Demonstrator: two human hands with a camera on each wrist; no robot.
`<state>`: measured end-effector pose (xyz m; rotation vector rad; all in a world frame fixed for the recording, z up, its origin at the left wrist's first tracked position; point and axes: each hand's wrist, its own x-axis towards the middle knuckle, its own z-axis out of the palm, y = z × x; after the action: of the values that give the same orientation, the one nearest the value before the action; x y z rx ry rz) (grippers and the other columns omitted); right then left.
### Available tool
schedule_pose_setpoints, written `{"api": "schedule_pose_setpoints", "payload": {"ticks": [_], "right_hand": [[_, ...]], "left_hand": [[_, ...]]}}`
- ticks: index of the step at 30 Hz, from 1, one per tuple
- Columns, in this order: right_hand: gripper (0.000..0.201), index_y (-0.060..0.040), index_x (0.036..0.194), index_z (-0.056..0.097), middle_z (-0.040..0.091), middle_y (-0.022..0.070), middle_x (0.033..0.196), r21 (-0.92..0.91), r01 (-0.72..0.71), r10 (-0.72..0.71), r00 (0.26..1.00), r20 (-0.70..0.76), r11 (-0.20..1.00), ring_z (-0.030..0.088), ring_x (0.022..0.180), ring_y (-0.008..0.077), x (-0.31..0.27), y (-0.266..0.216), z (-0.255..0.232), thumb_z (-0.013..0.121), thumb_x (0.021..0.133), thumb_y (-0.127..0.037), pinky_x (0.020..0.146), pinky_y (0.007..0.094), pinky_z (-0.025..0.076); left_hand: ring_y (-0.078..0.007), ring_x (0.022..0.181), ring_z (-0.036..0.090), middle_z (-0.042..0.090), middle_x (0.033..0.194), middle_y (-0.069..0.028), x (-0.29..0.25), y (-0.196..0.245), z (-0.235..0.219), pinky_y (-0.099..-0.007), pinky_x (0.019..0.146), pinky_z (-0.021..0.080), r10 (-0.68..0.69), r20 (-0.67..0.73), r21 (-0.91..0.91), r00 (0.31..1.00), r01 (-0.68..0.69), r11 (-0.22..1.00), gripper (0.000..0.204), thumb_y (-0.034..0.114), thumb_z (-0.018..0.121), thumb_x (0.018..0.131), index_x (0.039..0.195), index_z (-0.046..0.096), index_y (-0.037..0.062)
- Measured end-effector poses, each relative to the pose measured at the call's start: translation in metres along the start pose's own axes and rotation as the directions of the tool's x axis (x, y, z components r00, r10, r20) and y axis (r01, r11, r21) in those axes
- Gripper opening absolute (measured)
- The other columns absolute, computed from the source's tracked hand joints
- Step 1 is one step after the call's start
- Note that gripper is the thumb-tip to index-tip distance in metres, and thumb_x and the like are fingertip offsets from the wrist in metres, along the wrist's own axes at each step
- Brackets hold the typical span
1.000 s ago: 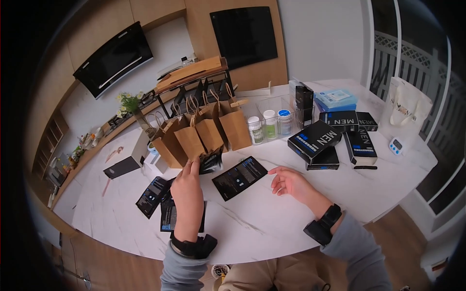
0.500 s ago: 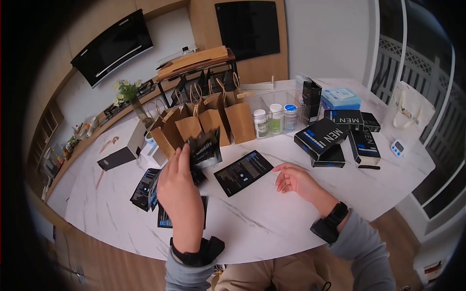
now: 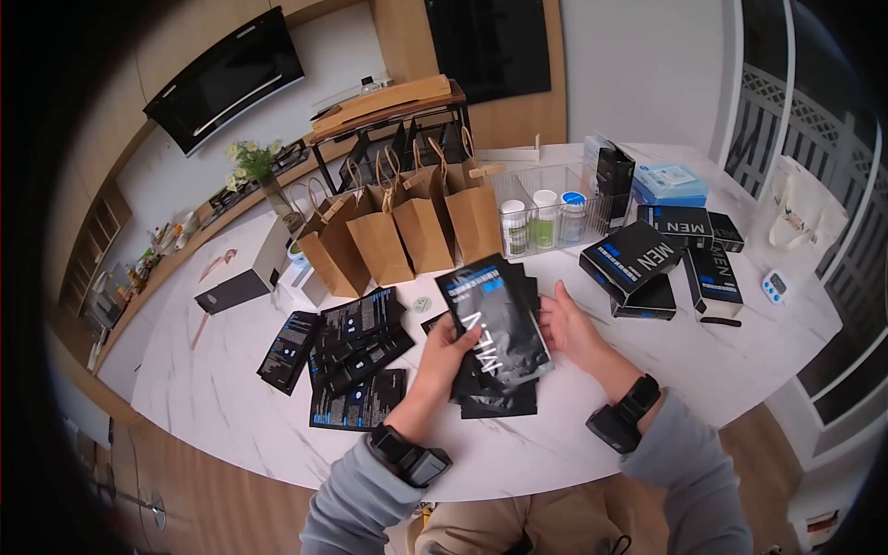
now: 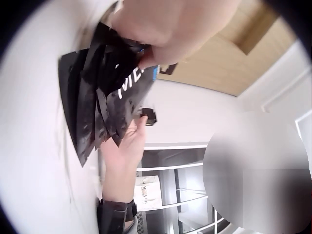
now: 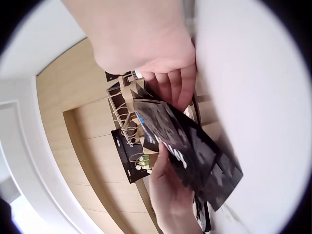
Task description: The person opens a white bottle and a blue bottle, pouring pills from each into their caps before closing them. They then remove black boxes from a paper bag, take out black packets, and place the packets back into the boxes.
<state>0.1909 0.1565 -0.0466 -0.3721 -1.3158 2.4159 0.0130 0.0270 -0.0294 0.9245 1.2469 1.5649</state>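
A fanned stack of black foil packets (image 3: 507,338), the top one lettered MEN in white, is gripped by my left hand (image 3: 442,365) over the middle of the table. The left thumb lies across the front packet. My right hand (image 3: 578,331) is at the stack's right edge, thumb raised and fingers extended. In the right wrist view, the right hand's fingers (image 5: 178,90) reach behind the packets' upper edge. More black packets (image 3: 361,319) lie in an overlapping pile left of my left hand, printed backs up.
Brown paper bags (image 3: 379,245) with handles line the back. A clear divided bin (image 3: 555,236) holds several bottles. Black MEN boxes (image 3: 631,254) are stacked at right, near a white timer (image 3: 774,286). At left stands a white and black box (image 3: 242,268).
My left hand has moved right from the left pile, bringing packets to the middle, where one packet lay. My right hand has come to the stack's edge.
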Motion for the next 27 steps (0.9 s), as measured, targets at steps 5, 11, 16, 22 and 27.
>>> {"api": "schedule_pose_setpoints", "payload": {"ticks": [5,11,16,22,27], "right_hand": [[0.038,-0.0074,0.116,0.044,0.056,0.0020,0.099,-0.262,0.090,-0.141,0.973,-0.182,0.961,0.054,0.085,0.0074,-0.005,0.005,0.018,0.059,0.084,-0.022,0.069,0.0207,0.044],[0.033,-0.0045,0.115,0.044,0.056,0.0038,0.101,-0.189,0.212,-0.245,0.955,-0.167,0.959,0.055,0.089,0.0099,-0.003,0.008,0.016,0.055,0.086,-0.014,0.076,0.0238,0.046],[0.028,-0.0049,0.110,0.046,0.057,0.0045,0.099,-0.136,0.325,-0.352,0.886,-0.302,0.936,0.056,0.088,0.0113,-0.003,0.005,0.015,0.054,0.086,-0.016,0.074,0.0243,0.047],[0.040,-0.0099,0.111,0.047,0.059,0.0050,0.096,-0.108,0.224,-0.247,0.919,-0.307,0.969,0.057,0.079,0.0137,-0.003,-0.005,0.004,0.044,0.088,-0.042,0.066,0.0287,0.047],[0.054,-0.0088,0.117,0.047,0.059,0.0082,0.100,0.034,0.162,-0.125,0.863,-0.489,0.986,0.057,0.085,0.0185,-0.019,-0.030,0.039,0.033,0.089,-0.052,0.078,0.0313,0.044]], "left_hand": [[-0.0117,0.081,0.059,0.059,0.098,-0.0071,0.002,-0.013,0.015,-0.0248,0.075,0.046,0.059,-0.059,0.064,0.997,-0.055,0.996,0.027,0.011,0.056,0.086,0.107,0.046,-0.0010],[-0.0136,0.098,0.053,0.053,0.109,-0.0080,-0.001,-0.007,0.020,-0.0257,0.084,0.043,0.006,-0.006,0.088,1.000,-0.006,0.996,0.049,0.014,0.065,0.079,0.118,0.039,-0.0006],[-0.0166,0.113,0.042,0.046,0.120,-0.0104,-0.003,-0.010,0.018,-0.0273,0.097,0.031,0.119,0.163,0.261,0.979,-0.160,0.952,0.067,0.005,0.068,0.075,0.129,0.029,-0.0022],[-0.0105,0.102,0.048,0.054,0.111,-0.0026,0.001,0.026,-0.001,-0.0234,0.090,0.035,0.091,0.200,0.171,0.975,-0.127,0.977,0.042,0.007,0.056,0.084,0.123,0.041,0.0034],[-0.0058,0.097,0.050,0.056,0.109,0.0007,-0.001,0.047,-0.026,-0.0200,0.085,0.039,-0.238,0.477,0.189,0.846,0.166,0.968,0.040,0.008,0.055,0.086,0.124,0.045,0.0027]]}}
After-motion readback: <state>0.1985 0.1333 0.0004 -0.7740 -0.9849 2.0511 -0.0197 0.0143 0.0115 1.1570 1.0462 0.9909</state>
